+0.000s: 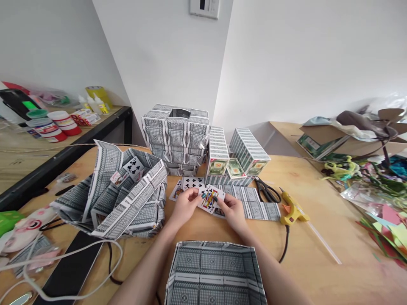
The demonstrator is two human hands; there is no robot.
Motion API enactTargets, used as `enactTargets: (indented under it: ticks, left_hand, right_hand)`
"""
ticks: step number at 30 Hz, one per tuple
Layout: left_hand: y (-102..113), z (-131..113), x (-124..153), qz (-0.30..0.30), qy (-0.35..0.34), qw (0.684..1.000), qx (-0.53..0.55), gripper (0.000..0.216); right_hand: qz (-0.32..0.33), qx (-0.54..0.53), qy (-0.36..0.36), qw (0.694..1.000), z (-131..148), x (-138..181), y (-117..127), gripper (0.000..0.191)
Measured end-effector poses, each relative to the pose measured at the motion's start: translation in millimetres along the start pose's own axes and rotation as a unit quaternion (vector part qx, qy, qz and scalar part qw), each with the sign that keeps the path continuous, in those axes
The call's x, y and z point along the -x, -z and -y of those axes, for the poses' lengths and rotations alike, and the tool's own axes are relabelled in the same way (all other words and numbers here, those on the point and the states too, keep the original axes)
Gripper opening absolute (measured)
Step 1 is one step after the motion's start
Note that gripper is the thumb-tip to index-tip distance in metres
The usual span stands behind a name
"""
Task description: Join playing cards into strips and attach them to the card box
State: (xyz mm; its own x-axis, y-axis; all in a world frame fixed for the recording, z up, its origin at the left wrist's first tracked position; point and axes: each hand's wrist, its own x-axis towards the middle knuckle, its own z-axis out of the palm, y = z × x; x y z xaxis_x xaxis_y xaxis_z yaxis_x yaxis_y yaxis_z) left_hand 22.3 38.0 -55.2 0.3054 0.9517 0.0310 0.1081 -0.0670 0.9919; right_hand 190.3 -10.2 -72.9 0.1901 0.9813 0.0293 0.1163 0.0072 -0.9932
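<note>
Both hands pinch a jack playing card (210, 200) in front of me, its face up. My left hand (185, 207) grips the card's left side, and my right hand (232, 212) has its right side between thumb and fingers. Beneath and behind it lie face-up cards (192, 183) and a strip of face-down cards (262, 210) with grey patterned backs. Close to my body, between my forearms, stands an open box made of playing cards (216, 257). Whether a second card sits under the held one, I cannot tell.
A taller card-built box (178, 135) and several card packs (218, 148) stand behind. Black scissors (267, 190) and a yellow glue gun (294, 209) lie to the right. A basket of folded card pieces (127, 199), cables (117, 258) and a black slab (71, 267) occupy the left.
</note>
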Motion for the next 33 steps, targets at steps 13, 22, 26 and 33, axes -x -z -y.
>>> enactTargets:
  ticks: [13,22,26,33]
  left_hand:
    - [4.7,-4.4,-3.8,0.018,0.135,0.980,0.145,0.024]
    - [5.9,-4.5,-3.6,0.007,0.149,0.978,0.149,0.021]
    - [4.5,-3.9,-3.7,0.005,0.140,0.980,0.138,0.019]
    - [3.0,-3.0,-3.7,-0.002,0.131,0.986,0.105,0.013]
  right_hand:
    - [0.007,0.063,0.002,0.998,4.6,-0.2,-0.2,0.040]
    - [0.029,-0.014,-0.035,0.999,5.6,-1.9,-2.4,0.036]
    - [0.026,-0.021,-0.039,0.999,6.1,-2.0,-2.9,0.039]
    - [0.035,-0.014,-0.035,0.999,5.4,-2.2,-1.8,0.040]
